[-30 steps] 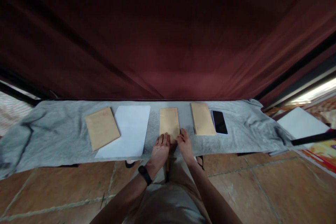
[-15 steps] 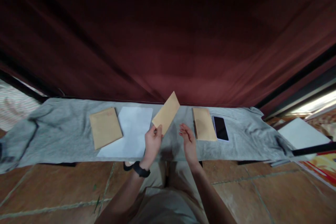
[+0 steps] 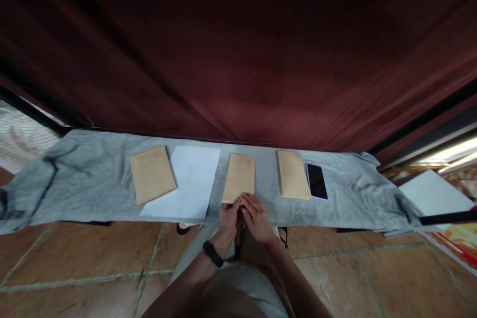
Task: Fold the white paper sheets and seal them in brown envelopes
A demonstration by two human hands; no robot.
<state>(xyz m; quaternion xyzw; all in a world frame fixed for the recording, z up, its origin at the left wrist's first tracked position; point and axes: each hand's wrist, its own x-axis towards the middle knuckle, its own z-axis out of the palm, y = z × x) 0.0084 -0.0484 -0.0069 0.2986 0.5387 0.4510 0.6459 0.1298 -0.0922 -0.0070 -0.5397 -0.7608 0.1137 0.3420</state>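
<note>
Envelope (image 3: 239, 176) back down, hands (image 3: 258, 219) together

Grey-clothed table (image 3: 100, 174), white paper (image 3: 196, 179) overlapped by left brown envelopes (image 3: 153, 175), centre brown envelope (image 3: 240, 174), right brown envelopes (image 3: 293, 174), phone (image 3: 317, 181) laid alongside

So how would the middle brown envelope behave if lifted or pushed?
The middle envelope looks thin, so probably light. Its straight edges hint at some stiffness, though it could bend. Flat on gray cloth, it seems unlikely to roll.
</note>
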